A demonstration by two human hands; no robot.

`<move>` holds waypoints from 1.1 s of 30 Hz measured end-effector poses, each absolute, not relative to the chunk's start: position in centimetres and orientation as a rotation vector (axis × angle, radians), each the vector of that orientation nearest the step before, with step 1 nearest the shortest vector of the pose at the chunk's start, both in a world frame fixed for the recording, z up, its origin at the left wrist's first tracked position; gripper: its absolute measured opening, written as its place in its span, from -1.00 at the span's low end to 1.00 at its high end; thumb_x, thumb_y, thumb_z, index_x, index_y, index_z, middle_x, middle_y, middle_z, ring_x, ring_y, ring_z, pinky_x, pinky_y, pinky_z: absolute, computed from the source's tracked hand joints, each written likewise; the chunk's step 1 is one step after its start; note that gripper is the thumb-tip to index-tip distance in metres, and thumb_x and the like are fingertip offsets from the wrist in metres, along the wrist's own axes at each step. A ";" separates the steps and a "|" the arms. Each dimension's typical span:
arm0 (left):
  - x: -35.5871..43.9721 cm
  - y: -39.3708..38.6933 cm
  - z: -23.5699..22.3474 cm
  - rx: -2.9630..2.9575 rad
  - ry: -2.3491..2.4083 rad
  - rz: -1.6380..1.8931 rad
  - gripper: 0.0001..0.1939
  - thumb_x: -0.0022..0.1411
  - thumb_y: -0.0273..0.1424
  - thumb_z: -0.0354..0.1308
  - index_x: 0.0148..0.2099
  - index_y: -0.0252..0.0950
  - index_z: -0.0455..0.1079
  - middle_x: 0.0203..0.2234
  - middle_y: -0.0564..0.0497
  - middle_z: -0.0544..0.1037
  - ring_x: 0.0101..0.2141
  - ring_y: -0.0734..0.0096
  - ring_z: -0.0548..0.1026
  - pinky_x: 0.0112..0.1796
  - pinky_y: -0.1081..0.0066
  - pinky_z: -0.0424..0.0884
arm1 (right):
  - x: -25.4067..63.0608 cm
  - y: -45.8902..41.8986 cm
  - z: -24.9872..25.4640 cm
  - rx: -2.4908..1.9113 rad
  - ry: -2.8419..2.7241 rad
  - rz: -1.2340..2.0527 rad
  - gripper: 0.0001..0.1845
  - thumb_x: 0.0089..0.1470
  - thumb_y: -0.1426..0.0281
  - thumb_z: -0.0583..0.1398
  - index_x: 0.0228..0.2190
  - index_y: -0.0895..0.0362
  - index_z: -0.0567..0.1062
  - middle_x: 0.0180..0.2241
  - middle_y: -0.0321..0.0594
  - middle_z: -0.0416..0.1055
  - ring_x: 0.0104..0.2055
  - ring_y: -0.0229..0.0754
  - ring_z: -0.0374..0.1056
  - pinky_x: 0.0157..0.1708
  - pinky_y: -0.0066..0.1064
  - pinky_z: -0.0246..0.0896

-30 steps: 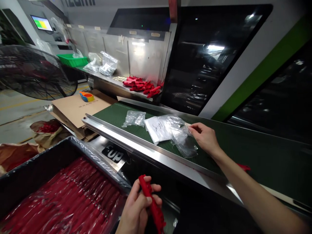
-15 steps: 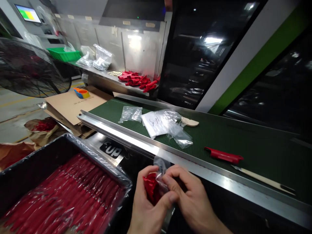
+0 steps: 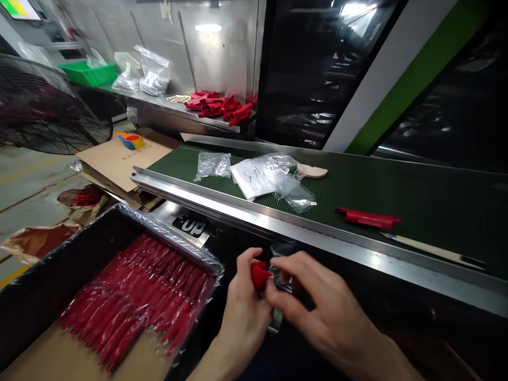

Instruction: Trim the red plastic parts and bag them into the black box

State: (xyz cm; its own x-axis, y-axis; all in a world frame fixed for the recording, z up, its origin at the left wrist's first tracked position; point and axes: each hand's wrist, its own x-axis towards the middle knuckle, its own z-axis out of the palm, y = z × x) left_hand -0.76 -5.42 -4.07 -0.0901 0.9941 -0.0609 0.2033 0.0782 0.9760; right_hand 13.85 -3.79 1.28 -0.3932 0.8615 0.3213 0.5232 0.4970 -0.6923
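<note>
Nearest to me, my left hand [image 3: 242, 312] and right hand [image 3: 321, 312] meet just below the steel rail, both closed on one red plastic part [image 3: 259, 274]. The left fingers are curled round it with the thumb pressed against its rounded end; the right thumb and forefinger pinch a clear plastic bag [image 3: 282, 283] against the part, and I cannot tell how far the part sits inside the bag.

To the near left I see a black tray [image 3: 47, 264] lined with clear film, with rows of bagged red parts [image 3: 135, 296] lying in it.

Beyond my hands runs the steel rail [image 3: 254, 214], then the green belt [image 3: 416, 196]. On the belt, to the left, lies a small clear bag [image 3: 213, 165], then a stack of clear bags [image 3: 265, 177] with handwriting on it. A pale flat piece [image 3: 312, 170] lies just beside the stack. Farther right is a loose red part [image 3: 367, 218], and near it a thin pale stick [image 3: 431, 253].

At the far left I see flattened cardboard [image 3: 119, 159], a black fan [image 3: 43, 106] and a steel shelf [image 3: 166, 108] carrying a heap of red parts [image 3: 218, 103].
</note>
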 end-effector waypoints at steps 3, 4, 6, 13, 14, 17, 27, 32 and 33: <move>-0.8 -6.3 -4.7 1.534 1.401 1.038 -0.50 0.21 -0.43 0.09 0.20 -0.17 0.16 -0.28 0.01 0.50 -0.38 0.39 0.47 -0.35 0.41 0.41 | 13.7 -4.3 1.7 -1.028 -2.223 0.707 -0.86 0.28 0.37 0.12 -0.18 0.14 0.44 -0.38 -0.25 0.40 -0.38 -0.24 0.33 -0.40 -0.40 0.26; -0.9 -6.4 -4.9 1.592 1.410 1.038 -0.49 0.22 -0.45 0.06 0.21 -0.17 0.15 -0.24 -0.02 0.49 -0.35 0.37 0.48 -0.31 0.38 0.41 | 13.8 -4.5 1.7 -1.021 -2.179 0.692 -0.87 0.29 0.43 0.10 -0.19 0.13 0.44 -0.38 -0.27 0.41 -0.39 -0.27 0.34 -0.38 -0.42 0.27; -1.1 -6.4 -5.2 1.621 1.462 1.055 -0.46 0.16 -0.50 0.06 0.20 -0.17 0.16 -0.18 -0.04 0.47 -0.26 0.31 0.47 -0.19 0.30 0.38 | 14.4 -5.1 1.6 -1.046 -2.070 0.612 -0.84 0.27 0.51 0.11 -0.16 0.09 0.45 -0.32 -0.30 0.47 -0.33 -0.32 0.41 -0.30 -0.49 0.31; -3.2 -3.9 -4.8 1.366 1.570 1.002 -0.95 0.22 -0.39 0.10 -0.27 -0.25 0.30 -0.48 0.11 0.39 -0.44 0.45 0.39 -0.38 0.46 0.30 | 19.3 -8.0 2.1 -1.395 -1.881 0.026 -0.87 0.20 0.37 0.22 -0.18 0.00 0.49 -0.22 -0.35 0.54 -0.27 -0.26 0.51 -0.15 -0.48 0.39; -3.3 -3.8 -4.7 1.325 1.562 1.000 -0.89 0.22 -0.36 0.11 -0.34 -0.26 0.29 -0.51 0.12 0.38 -0.47 0.48 0.36 -0.42 0.49 0.27 | 19.9 -8.4 1.9 -1.357 -1.932 0.025 -0.85 0.19 0.36 0.22 -0.16 0.01 0.50 -0.21 -0.33 0.55 -0.27 -0.25 0.52 -0.17 -0.47 0.41; -2.9 -3.6 -4.5 1.236 1.533 1.014 -0.85 0.22 -0.34 0.15 -0.37 -0.28 0.31 -0.54 0.13 0.38 -0.49 0.52 0.33 -0.46 0.52 0.24 | 21.1 -9.1 0.8 -1.197 -2.112 -0.020 -0.71 0.14 0.41 0.24 -0.06 0.06 0.49 -0.18 -0.25 0.56 -0.28 -0.22 0.53 -0.23 -0.48 0.46; -2.5 -5.0 -4.0 1.315 1.382 1.096 -0.88 0.31 -0.33 0.12 -0.22 -0.24 0.44 -0.38 0.07 0.50 -0.36 0.47 0.44 -0.36 0.51 0.33 | 20.0 -8.6 -1.5 -0.962 -2.333 -0.022 -0.52 0.16 0.58 0.17 0.12 0.17 0.37 -0.02 -0.13 0.51 0.03 -0.13 0.44 -0.05 -0.41 0.46; -2.8 -5.5 -4.5 1.458 1.332 1.206 -0.89 0.32 -0.43 0.12 -0.27 -0.25 0.46 -0.34 0.05 0.46 -0.29 0.47 0.43 -0.25 0.48 0.34 | 19.9 -7.8 -1.6 -0.655 -2.478 -0.043 -0.66 0.19 0.67 0.03 -0.05 0.39 0.46 -0.02 0.09 0.48 0.12 0.05 0.35 0.04 -0.17 0.39; -2.7 -5.7 -4.8 1.468 1.329 1.222 -0.88 0.32 -0.44 0.11 -0.27 -0.25 0.47 -0.34 0.04 0.46 -0.29 0.46 0.44 -0.24 0.47 0.34 | 19.6 -7.7 -1.6 -0.680 -2.467 -0.059 -0.69 0.17 0.68 0.07 -0.07 0.40 0.47 -0.05 0.09 0.50 0.08 0.04 0.39 0.00 -0.18 0.42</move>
State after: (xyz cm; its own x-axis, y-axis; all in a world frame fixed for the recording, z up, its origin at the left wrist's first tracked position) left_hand -2.75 -5.71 -4.81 -0.0155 0.9896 0.1431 0.2256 -0.1360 0.9647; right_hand 19.65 -7.74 -1.65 -0.7056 0.4574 0.5412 0.4828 0.8694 -0.1053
